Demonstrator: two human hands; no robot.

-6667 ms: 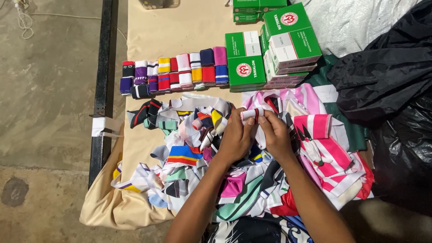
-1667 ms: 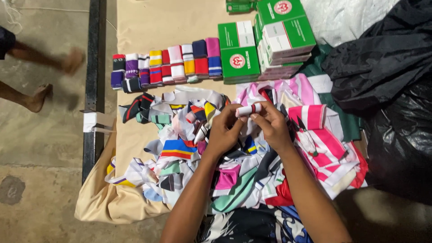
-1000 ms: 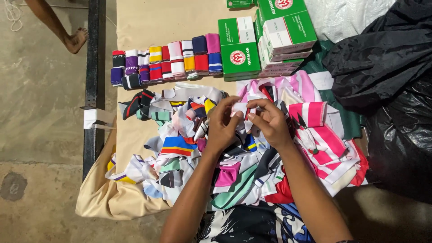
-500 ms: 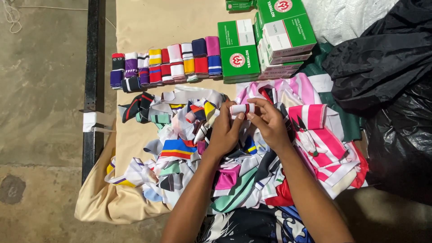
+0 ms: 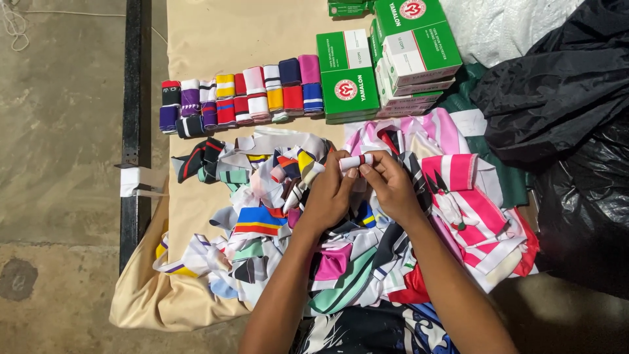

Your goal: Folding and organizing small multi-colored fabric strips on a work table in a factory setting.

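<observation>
1. Pinching a small rolled strip of white, pink and dark cloth [image 5: 356,161], the left hand [image 5: 329,194] and right hand [image 5: 390,187] meet above the loose pile of coloured fabric strips [image 5: 341,223]; both hands are closed on the roll, fingertips at its ends.
2. Compared with a second ago, the roll looks tighter and more clearly a neat cylinder held level between the fingers; earlier it was more buried in the hands. I judge the rolling of this strip to be nearly finished.
3. The hands have barely shifted place over the pile in that time.
4. A person's bare feet, seen at the upper left a moment ago, are now out of view.
5. A row of finished rolls [image 5: 239,97] lies on the beige cloth [image 5: 216,33], well apart from the hands, unchanged.
6. Containers: green and white boxes [image 5: 386,62] stand stacked just beside the row; they look closed, their contents hidden.
7. A black plastic bag [image 5: 563,105] lies at the right; I cannot tell what it holds.
</observation>
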